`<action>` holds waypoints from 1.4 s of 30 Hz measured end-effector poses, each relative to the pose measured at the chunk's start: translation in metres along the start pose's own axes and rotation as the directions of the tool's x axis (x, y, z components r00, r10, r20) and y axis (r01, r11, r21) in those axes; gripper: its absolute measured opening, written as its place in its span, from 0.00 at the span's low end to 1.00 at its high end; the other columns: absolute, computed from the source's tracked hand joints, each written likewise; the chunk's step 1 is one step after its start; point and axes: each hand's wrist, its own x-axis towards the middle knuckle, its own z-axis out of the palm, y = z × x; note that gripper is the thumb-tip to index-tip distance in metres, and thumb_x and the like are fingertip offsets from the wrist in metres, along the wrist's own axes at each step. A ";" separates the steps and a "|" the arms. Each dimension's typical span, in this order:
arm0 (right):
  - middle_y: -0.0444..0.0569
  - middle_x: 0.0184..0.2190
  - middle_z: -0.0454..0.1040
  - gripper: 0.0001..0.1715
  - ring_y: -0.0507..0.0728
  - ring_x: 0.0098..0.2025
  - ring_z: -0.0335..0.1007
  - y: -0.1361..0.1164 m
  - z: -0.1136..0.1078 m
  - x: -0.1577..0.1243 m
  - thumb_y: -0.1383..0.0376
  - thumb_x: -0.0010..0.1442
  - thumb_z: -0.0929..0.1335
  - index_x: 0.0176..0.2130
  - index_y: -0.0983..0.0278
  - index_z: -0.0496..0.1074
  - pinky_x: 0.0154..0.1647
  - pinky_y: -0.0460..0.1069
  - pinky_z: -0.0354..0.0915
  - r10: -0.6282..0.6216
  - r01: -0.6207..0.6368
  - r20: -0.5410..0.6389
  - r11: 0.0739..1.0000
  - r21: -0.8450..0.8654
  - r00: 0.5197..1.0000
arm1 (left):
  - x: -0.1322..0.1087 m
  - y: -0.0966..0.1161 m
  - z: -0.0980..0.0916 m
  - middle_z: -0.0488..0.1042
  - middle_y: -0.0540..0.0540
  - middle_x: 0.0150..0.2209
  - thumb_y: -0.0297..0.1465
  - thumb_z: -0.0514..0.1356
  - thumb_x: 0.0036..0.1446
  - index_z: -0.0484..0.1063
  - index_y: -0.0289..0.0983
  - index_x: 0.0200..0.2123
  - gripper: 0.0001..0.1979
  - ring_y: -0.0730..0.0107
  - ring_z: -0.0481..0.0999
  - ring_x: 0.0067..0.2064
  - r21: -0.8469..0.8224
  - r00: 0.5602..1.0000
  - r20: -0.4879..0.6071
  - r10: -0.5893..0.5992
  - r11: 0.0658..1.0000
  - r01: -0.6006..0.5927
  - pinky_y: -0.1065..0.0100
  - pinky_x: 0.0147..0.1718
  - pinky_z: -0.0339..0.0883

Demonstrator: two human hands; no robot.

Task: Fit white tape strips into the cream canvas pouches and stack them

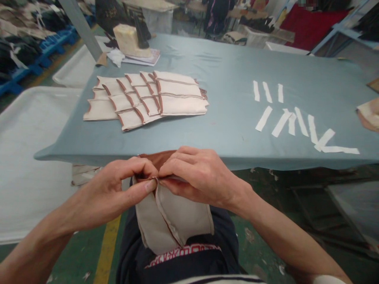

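Observation:
My left hand (118, 189) and my right hand (198, 175) meet in front of the table's near edge, both pinched on the top edge of a beige fabric piece with brown lining (174, 217). The piece hangs down over my lap. Thumb and forefinger tips of the two hands touch at its folded rim. On the grey-blue table (231, 126) beyond lies an overlapping spread of matching beige pieces with brown edges (148, 98).
Several white strips (296, 122) lie scattered on the table's right side. A pale block (128, 39) on papers stands at the far left corner. White sheets (26, 157) cover surfaces to the left. More beige material (368, 114) sits at the right edge.

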 end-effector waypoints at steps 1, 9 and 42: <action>0.48 0.41 0.90 0.11 0.56 0.42 0.83 0.000 0.000 0.000 0.66 0.84 0.69 0.48 0.62 0.82 0.47 0.49 0.75 -0.010 0.010 -0.005 1.000 -0.011 1.000 | -0.001 0.000 0.000 0.83 0.53 0.33 0.39 0.59 0.75 0.83 0.41 0.35 0.17 0.67 0.79 0.37 0.001 1.000 0.000 0.000 1.000 0.000 0.70 0.39 0.71; 0.47 0.37 0.89 0.16 0.56 0.38 0.80 -0.006 -0.010 0.003 0.68 0.85 0.68 0.44 0.63 0.83 0.40 0.51 0.72 -0.042 0.053 0.053 0.975 -0.217 0.998 | 0.003 -0.024 0.005 0.84 0.52 0.34 0.43 0.61 0.76 0.82 0.40 0.37 0.17 0.66 0.79 0.36 0.039 0.997 0.004 0.074 0.997 -0.074 0.70 0.38 0.70; 0.47 0.38 0.87 0.09 0.56 0.37 0.78 0.005 -0.013 -0.002 0.59 0.73 0.72 0.43 0.62 0.79 0.39 0.50 0.61 0.308 -0.348 0.260 0.929 0.127 0.915 | 0.008 -0.011 0.019 0.83 0.54 0.29 0.41 0.64 0.73 0.85 0.41 0.36 0.14 0.69 0.74 0.30 0.092 0.989 -0.107 0.099 0.992 -0.090 0.70 0.30 0.64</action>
